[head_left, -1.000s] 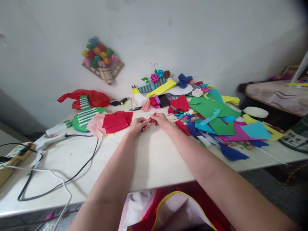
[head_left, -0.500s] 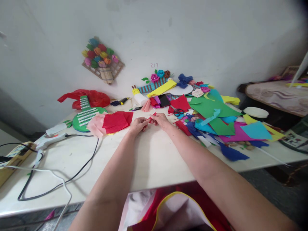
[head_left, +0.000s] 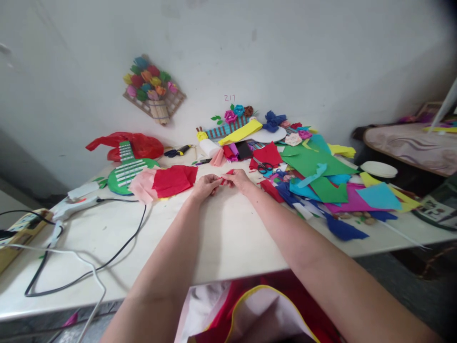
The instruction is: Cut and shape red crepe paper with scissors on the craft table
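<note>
Between my fingertips is a small piece of red crepe paper [head_left: 223, 178], mostly hidden by the fingers. My left hand [head_left: 207, 186] pinches its left side, and my right hand [head_left: 236, 178] grips the other side with thumb and fingers. Both hands are close together above the white table [head_left: 235, 233]. To the left lie red crepe paper sheets [head_left: 174, 181] over a pale pink piece [head_left: 143, 185]. Black-handled scissors [head_left: 264, 167] rest on red paper just right of my right hand.
A glue gun [head_left: 76, 208] with a looping black cord lies at left near a power strip [head_left: 23, 231]. A green guitar-shaped craft [head_left: 124, 174] stands behind. Coloured paper scraps [head_left: 317, 164] cover the right side. A paper-flower bouquet [head_left: 152, 88] hangs on the wall.
The red piece between my fingers has shifted slightly, and its tip no longer sticks up as far. My hands stay in nearly the same place, both still pinching.
</note>
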`<state>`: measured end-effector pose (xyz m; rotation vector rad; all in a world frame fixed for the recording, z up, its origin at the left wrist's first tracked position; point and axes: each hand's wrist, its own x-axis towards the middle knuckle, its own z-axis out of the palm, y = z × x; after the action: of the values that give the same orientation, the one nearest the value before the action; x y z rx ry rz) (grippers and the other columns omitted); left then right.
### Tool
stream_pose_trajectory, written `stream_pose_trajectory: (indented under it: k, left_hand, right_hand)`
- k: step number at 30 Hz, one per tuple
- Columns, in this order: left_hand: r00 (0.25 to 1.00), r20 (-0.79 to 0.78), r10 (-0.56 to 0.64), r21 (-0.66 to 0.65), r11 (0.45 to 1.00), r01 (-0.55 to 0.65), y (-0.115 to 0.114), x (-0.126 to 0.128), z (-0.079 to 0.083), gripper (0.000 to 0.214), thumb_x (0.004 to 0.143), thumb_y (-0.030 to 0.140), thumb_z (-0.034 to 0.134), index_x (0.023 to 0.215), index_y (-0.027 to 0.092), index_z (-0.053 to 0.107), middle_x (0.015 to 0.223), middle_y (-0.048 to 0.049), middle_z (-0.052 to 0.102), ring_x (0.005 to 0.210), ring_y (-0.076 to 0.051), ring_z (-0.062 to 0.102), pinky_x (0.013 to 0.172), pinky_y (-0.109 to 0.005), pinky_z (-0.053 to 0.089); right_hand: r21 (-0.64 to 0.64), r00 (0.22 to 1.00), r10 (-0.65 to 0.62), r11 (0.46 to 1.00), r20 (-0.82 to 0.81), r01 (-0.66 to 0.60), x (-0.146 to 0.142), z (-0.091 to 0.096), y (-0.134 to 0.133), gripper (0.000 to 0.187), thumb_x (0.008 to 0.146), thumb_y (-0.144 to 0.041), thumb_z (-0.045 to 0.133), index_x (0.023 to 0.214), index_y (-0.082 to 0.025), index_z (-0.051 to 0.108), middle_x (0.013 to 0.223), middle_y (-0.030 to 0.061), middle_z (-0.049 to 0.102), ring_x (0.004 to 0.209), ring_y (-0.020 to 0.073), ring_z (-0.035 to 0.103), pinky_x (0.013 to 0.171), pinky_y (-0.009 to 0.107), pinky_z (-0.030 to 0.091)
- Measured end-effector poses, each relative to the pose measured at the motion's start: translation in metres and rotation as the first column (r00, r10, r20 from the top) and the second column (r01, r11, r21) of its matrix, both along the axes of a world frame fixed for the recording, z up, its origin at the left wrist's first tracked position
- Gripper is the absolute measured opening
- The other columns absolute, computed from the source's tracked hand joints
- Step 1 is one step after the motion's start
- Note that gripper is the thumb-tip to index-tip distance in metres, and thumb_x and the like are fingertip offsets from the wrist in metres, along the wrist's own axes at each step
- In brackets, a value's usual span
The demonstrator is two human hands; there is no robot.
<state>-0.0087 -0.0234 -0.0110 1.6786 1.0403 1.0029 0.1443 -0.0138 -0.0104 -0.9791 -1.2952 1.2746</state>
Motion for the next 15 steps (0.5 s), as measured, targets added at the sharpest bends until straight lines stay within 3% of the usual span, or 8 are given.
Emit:
stream_pose_trajectory:
  k: [10, 15]
  left_hand:
    - [0.997, 0.07, 0.018, -0.048, 0.999, -0.014, -0.0056, -0.0007, 0.0029, 0.031, 0.069, 0.045, 0.059, 0.068, 0.016, 0.048, 0.045, 0.0058, 0.044, 0.033, -0.004, 0.033, 0.038, -0.017, 0.032]
    - [0.998, 0.015, 0.056, -0.012, 0.998, -0.056, -0.0033, 0.0007, 0.0007, 0.029, 0.069, 0.044, 0.058, 0.067, 0.017, 0.048, 0.044, 0.0057, 0.044, 0.033, -0.004, 0.034, 0.038, -0.018, 0.031]
  right_hand:
    - [0.046, 1.0, 0.009, 0.999, -0.004, -0.009, -0.0028, 0.0003, -0.0033, 0.019, 0.063, -0.027, 0.066, 0.056, -0.012, 0.056, 0.045, -0.0016, 0.057, 0.035, 0.0038, 0.041, 0.038, 0.017, 0.033]
    - [0.065, 1.0, 0.017, 0.998, -0.008, -0.016, -0.0016, 0.0002, -0.005, 0.018, 0.062, -0.027, 0.066, 0.057, -0.012, 0.056, 0.046, -0.0012, 0.058, 0.036, 0.0041, 0.042, 0.039, 0.017, 0.034]
